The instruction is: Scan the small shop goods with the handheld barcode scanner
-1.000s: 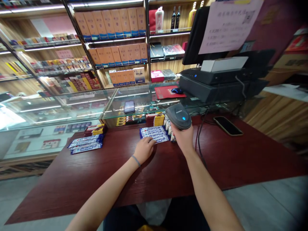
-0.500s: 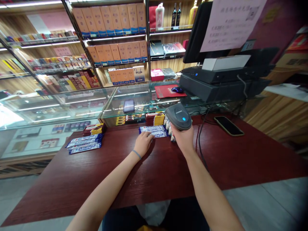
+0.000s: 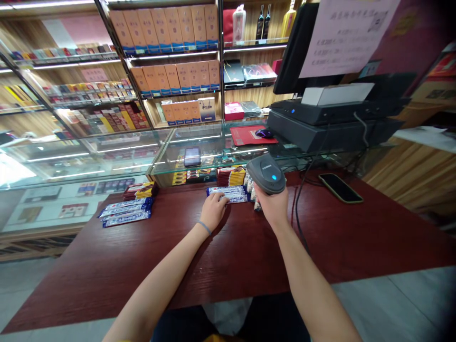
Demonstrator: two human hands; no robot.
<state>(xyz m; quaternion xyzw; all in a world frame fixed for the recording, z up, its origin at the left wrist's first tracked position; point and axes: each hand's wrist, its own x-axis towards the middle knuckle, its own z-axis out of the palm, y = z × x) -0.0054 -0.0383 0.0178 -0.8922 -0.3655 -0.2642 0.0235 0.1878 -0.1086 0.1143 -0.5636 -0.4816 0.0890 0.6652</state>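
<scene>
My right hand (image 3: 273, 205) is wrapped round the handle of a dark grey barcode scanner (image 3: 265, 172), held up above the desk with a blue light glowing on its top. Palm down, my left hand (image 3: 213, 209) lies at the near edge of a row of blue-and-white wrapped packets (image 3: 238, 194); its fingers rest on them and cover part of the row. Behind these packets stands a stack of brown-and-yellow packs (image 3: 231, 176). More small packs (image 3: 250, 187) are partly hidden by the scanner. To the left lies another group of blue-and-white packets (image 3: 125, 212).
A dark red wooden desk (image 3: 249, 266) carries everything. Brown-and-yellow packs (image 3: 139, 191) sit at its left, a phone (image 3: 341, 187) at its right, near a black cable (image 3: 296, 213). Behind are a glass counter (image 3: 210, 137), a mouse (image 3: 264, 133) and a monitor (image 3: 295, 52).
The whole view has shifted very slightly. Both hands keep nearly the same place, with the scanner still held over the desk and the left hand still on the packets.
</scene>
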